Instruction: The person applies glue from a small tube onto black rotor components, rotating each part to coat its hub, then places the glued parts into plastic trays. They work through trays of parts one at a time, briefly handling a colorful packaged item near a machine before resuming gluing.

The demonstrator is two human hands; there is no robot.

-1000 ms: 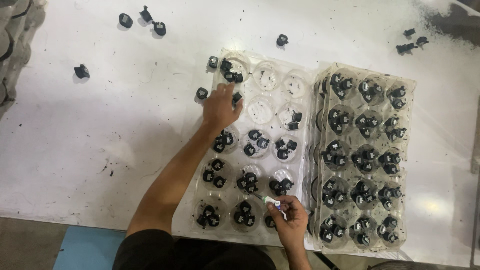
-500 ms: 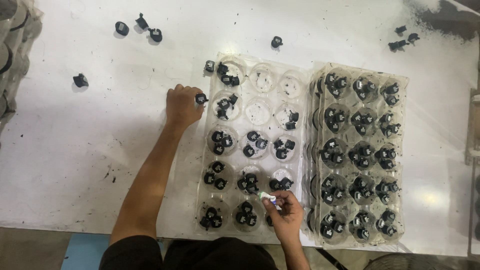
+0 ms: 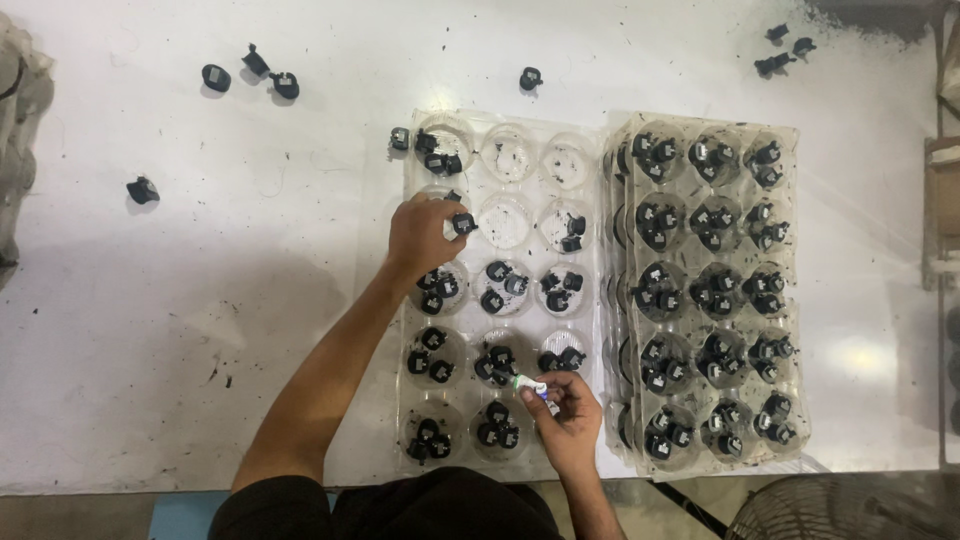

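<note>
My left hand [image 3: 425,235] is over the second row of a clear plastic cup tray [image 3: 408,300], its fingers pinched on a small black part [image 3: 463,223]. My right hand [image 3: 570,415] rests at the tray's near edge and grips a small white tube with a green band [image 3: 530,385]. Most cups of this tray hold two or three black parts; the far middle cups [image 3: 510,155] are nearly bare. To the right lies a stack of clear trays [image 3: 800,290] with black parts in every cup.
Loose black parts lie on the white table: a few at the far left [image 3: 245,75], one further left [image 3: 142,190], one above the tray [image 3: 530,78], some at the far right [image 3: 785,50]. A wire fan guard [image 3: 840,510] shows bottom right.
My left hand went left off the tray to a loose part at its edge, then came back over the second row with a black part in its fingers. My right hand stayed put.
</note>
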